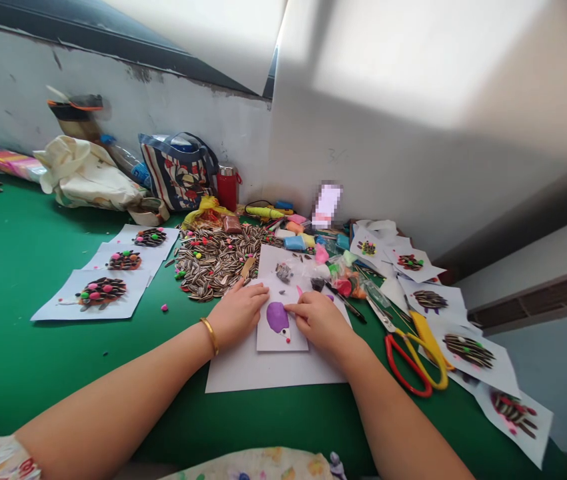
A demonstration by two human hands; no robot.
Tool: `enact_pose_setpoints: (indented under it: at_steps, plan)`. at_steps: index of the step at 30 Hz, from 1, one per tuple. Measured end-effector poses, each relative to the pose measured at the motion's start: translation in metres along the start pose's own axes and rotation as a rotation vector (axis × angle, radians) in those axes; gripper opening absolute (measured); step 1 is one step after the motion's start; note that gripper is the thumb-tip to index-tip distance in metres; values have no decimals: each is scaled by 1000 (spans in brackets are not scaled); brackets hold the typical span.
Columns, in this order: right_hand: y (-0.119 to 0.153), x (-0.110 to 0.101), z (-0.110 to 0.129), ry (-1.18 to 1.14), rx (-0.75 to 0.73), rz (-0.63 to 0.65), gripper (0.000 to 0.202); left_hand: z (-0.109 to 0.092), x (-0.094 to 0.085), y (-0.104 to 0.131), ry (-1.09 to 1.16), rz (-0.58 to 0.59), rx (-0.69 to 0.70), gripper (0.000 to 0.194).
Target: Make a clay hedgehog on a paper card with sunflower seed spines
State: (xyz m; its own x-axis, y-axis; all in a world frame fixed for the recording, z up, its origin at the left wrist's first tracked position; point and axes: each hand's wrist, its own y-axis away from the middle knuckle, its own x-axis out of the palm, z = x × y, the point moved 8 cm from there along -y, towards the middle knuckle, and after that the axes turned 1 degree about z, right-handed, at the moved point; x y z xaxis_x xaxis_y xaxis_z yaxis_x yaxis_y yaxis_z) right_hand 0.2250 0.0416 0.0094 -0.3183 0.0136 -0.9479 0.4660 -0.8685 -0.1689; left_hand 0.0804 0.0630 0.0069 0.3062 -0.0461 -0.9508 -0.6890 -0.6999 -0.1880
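Note:
A small white card [293, 341] lies on a larger white sheet [243, 370]. On the card is a flat purple clay hedgehog body [277, 317] with a white pointed face, a dark eye and a red nose. My left hand [238, 312] rests flat at the card's left edge, fingers stretched out and holding nothing. With its index fingertip, my right hand [324, 321] touches the right side of the purple clay; the other fingers are bent and partly hidden. A pink strip and some dark bits of clay are on the card beyond the fingers.
Striped sunflower seeds [218, 257] are heaped behind my left hand. Finished hedgehog cards [101, 293] lie left, with several others at right [468, 353]. Red-and-yellow scissors [416, 360] lie right, near packets of clay [346, 283]. Bags [178, 170] and a red flask [227, 188] stand against the wall.

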Motion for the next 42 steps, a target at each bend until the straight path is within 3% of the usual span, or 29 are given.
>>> enact_pose_setpoints:
  at_steps: [9,16,23,30,36,42]
  plan:
    - [0,-7,-2,1,1,-58,36,0,0,0,0,-4,2,37]
    - [1,0,2,4,-18,8,37,1,0,0,4,-10,5,37]
    - [1,-12,-2,20,-4,-43,35,-1,-2,0,-4,-9,14,37]
    - [1,-4,-1,40,-27,7,34,0,0,1,-4,-13,6,39]
    - [0,-10,-15,-32,86,-94,19,-1,-2,0,7,-7,4,39]
    - [-6,-2,-19,-120,156,-112,6,-1,-2,0,12,6,2,38]
